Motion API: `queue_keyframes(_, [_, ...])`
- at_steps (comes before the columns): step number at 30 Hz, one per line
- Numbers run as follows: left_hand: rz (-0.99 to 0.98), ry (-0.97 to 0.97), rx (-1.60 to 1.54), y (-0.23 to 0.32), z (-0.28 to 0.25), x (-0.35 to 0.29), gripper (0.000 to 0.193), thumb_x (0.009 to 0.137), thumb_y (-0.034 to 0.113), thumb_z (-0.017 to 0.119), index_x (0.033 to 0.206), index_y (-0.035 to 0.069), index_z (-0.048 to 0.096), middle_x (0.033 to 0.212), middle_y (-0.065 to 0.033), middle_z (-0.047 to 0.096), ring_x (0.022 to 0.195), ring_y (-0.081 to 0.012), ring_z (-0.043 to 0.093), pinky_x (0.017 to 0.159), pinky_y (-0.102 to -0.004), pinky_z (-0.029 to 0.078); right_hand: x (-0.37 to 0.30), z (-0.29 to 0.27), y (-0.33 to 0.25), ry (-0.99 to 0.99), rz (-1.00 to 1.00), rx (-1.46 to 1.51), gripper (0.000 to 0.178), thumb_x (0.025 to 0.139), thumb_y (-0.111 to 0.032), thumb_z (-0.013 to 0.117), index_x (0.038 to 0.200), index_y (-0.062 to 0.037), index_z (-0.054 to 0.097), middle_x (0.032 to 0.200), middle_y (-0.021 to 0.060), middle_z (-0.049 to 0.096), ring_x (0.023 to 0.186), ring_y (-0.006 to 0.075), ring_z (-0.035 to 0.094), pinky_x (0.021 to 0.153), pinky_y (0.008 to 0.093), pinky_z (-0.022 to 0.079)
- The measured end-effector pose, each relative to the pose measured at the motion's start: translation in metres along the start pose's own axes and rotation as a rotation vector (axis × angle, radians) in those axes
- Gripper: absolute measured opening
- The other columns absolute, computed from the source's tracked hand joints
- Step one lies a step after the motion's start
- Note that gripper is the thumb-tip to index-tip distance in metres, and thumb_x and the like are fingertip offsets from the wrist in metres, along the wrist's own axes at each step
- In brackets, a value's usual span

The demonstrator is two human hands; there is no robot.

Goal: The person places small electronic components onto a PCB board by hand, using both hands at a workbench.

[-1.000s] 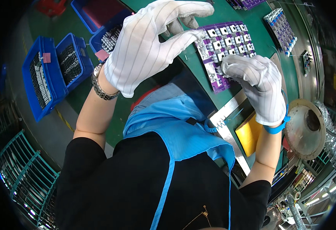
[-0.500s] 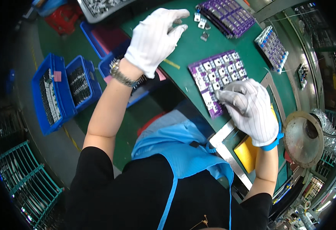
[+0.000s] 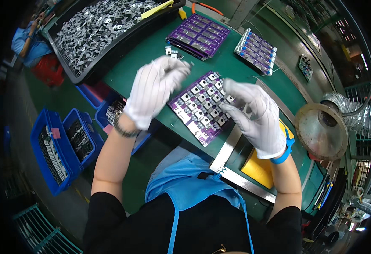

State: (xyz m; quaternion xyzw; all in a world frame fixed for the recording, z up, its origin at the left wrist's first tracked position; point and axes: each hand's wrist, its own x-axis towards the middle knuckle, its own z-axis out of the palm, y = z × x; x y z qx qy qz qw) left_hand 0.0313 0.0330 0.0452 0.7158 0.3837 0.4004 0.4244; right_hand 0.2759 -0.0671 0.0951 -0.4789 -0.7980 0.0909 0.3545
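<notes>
Green bench [image 3: 151, 72]: gloved left hand [image 3: 153, 89], right hand [image 3: 255, 116] above purple board [image 3: 200, 106].

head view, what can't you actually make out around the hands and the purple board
- Left hand, head view: motion blur hides whether its grip holds a part.
- Right hand: the glove covers the purple board edge beneath it; contact unclear.
- Loose parts beyond the left hand: too small to identify.
- Black tray of metal parts: cut off by the top edge.
- Yellow pad: partly hidden by the right forearm.
</notes>
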Motion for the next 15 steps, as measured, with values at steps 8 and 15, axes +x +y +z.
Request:
queue_keyframes(8, [-0.234, -0.279, -0.405, 0.054, 0.012, -0.046, 0.032, 0.109, 0.030, 0.061, 0.110, -0.001, 0.069, 0.089, -0.0025, 0.068, 0.077, -0.0104, 0.060, 0.073, -0.0259, 0.052, 0.008, -0.005, 0.001, -0.064, -0.330, -0.140, 0.057, 0.078, -0.001, 0.081, 0.131, -0.0149, 0.071, 0.122, 0.0071, 0.076, 0.097, 0.0284, 0.073, 0.078, 0.0384, 0.054])
queue_keyframes(15, [-0.304, -0.334, -0.860, 0.038, 0.020, -0.059, 0.029, 0.107, 0.029, 0.070, 0.121, 0.003, 0.065, 0.095, 0.0033, 0.060, 0.079, -0.0059, 0.052, 0.070, -0.0197, 0.043, 0.006, 0.000, -0.004, -0.061, -0.391, -0.095, 0.055, 0.079, 0.005, 0.085, 0.131, -0.0061, 0.071, 0.121, 0.0125, 0.079, 0.107, 0.0340, 0.077, 0.091, 0.0408, 0.061])
